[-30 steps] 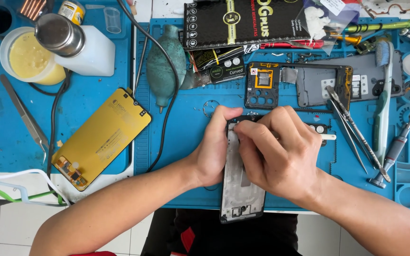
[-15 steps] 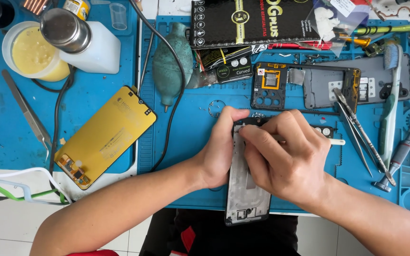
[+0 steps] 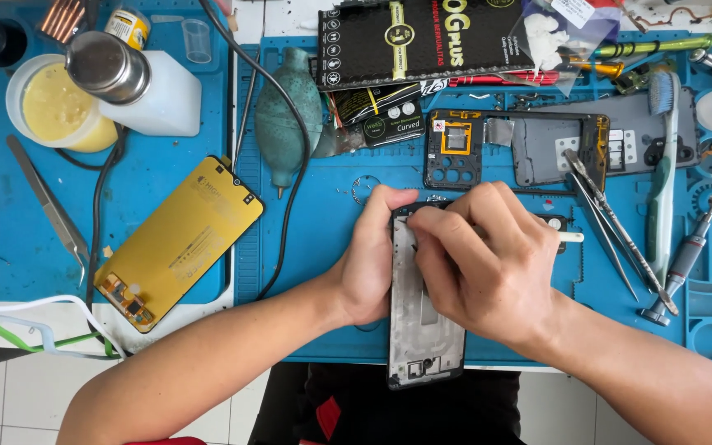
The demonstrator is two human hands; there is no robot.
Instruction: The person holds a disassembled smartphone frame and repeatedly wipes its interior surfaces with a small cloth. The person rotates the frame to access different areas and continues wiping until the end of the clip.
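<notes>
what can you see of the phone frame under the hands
The phone frame is a long dark-rimmed rectangle with a grey, metallic-looking inner plate and small cutouts near its bottom end. It lies flat, lengthwise toward the person, on the blue work mat, its near end overhanging the table edge. The left hand steadies its upper left side; the right hand covers its upper right, pressing a thin white stick-like tool against it. Its top part is hidden.

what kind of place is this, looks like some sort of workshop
Most likely a phone repair bench. Both hands work on a bare phone frame lying on a blue repair mat, with a detached yellow-backed screen panel beside it and tweezers and a small screwdriver laid out nearby.
</notes>
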